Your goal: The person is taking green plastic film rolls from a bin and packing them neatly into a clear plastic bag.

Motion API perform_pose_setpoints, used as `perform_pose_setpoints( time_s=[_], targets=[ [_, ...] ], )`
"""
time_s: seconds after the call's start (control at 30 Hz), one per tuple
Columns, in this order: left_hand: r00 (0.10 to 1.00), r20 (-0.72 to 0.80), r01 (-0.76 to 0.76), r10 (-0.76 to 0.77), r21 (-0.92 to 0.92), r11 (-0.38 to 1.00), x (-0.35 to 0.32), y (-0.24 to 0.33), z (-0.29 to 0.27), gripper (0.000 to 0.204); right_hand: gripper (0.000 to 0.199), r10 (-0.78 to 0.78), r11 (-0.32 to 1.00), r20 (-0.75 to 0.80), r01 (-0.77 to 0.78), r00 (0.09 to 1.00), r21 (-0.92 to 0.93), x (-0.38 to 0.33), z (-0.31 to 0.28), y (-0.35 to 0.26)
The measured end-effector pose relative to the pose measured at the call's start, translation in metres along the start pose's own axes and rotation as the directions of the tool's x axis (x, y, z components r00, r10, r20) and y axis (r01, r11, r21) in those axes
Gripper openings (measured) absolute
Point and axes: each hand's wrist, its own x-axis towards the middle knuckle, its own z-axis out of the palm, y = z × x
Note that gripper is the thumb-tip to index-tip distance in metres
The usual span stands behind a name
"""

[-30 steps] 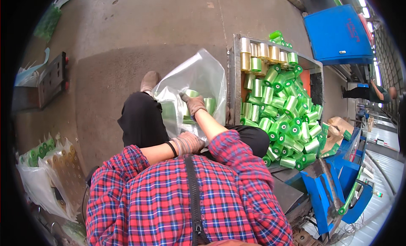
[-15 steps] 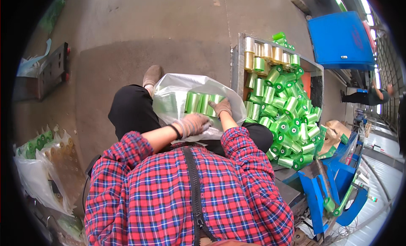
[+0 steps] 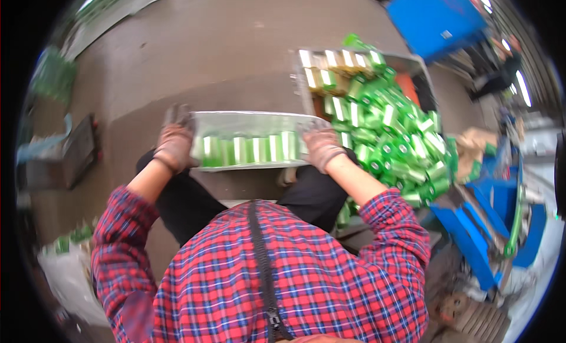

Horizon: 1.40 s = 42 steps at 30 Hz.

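Note:
A clear plastic bag [image 3: 253, 122] is stretched sideways above my knees, with a row of green film rolls [image 3: 239, 151] standing side by side inside. My left hand [image 3: 177, 141], in a thin work glove, grips the bag's left end. At its right end my right hand [image 3: 321, 143], gloved too, is closed on the upper corner; motion blurs the fingertips. Just beyond the right hand, a heap of loose green rolls [image 3: 389, 148] fills and spills over a grey bin [image 3: 425, 77].
Yellowish rolls [image 3: 330, 63] lie at the bin's far left. Behind it stands a blue cabinet [image 3: 436, 21], with a person [image 3: 507, 71] farther right. Blue metal parts [image 3: 471, 243] are near right. A bag of rolls [image 3: 73, 278] sits at lower left.
My hands have moved apart to the bag's two ends. The bag, earlier bunched in my lap, is pulled straight and held farther out. My view has turned somewhat.

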Motion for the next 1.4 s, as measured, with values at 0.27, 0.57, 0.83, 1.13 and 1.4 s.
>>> perform_pose_setpoints(
  time_s=[0.27, 0.57, 0.83, 1.13, 1.4],
  targets=[
    [0.809, -0.525, 0.079, -0.265, -0.349, 0.934, -0.038, -0.035, 0.023, 0.044, 0.034, 0.499, 0.819, -0.652, -0.066, 0.571, 0.570, -0.039, 0.051, 0.117],
    [0.746, -0.216, 0.395, -0.630, -0.618, 0.680, -0.060, -0.045, 0.102, 0.033, 0.091, 0.932, -0.268, 0.334, -0.355, 0.138, 0.895, -0.104, 0.254, 0.356],
    [0.769, -0.195, 0.351, -0.608, -0.666, 0.658, -0.036, -0.060, 0.089, 0.031, 0.069, 0.989, -0.120, 0.145, -0.571, -0.002, 0.812, -0.040, 0.152, 0.230],
    [0.847, -0.224, 0.260, -0.482, -0.617, 0.743, -0.015, -0.048, 0.086, 0.027, 0.036, 0.581, 0.752, -0.461, -0.226, 0.671, 0.620, -0.023, 0.134, 0.189],
    [0.811, -0.198, 0.293, -0.551, -0.677, 0.675, -0.025, -0.054, 0.111, 0.029, 0.078, 0.906, -0.161, 0.397, -0.748, 0.147, 0.644, -0.081, 0.320, 0.444]
  ],
)
